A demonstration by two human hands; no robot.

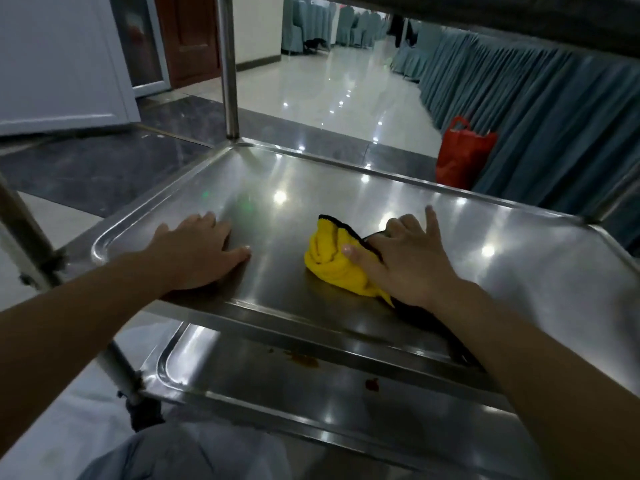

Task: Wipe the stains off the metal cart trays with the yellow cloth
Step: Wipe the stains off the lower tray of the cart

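The middle metal tray point(346, 188) of the cart fills the centre of the head view. My right hand point(401, 261) grips a bunched yellow cloth point(332, 261) with a black edge and presses it on the tray; the thumb lies over the cloth and the little finger sticks out. My left hand point(197, 251) rests flat on the tray's left part, fingers straight. Below it, the lower tray point(242, 368) shows brown stains point(304, 360) and a red spot point(372, 384).
An upright cart post point(228, 64) rises at the tray's far left corner, and the upper tray's edge point(485, 15) runs overhead. A red bag point(464, 150) stands on the glossy floor beside blue-draped tables point(554, 109). My knee point(187, 455) is at the bottom.
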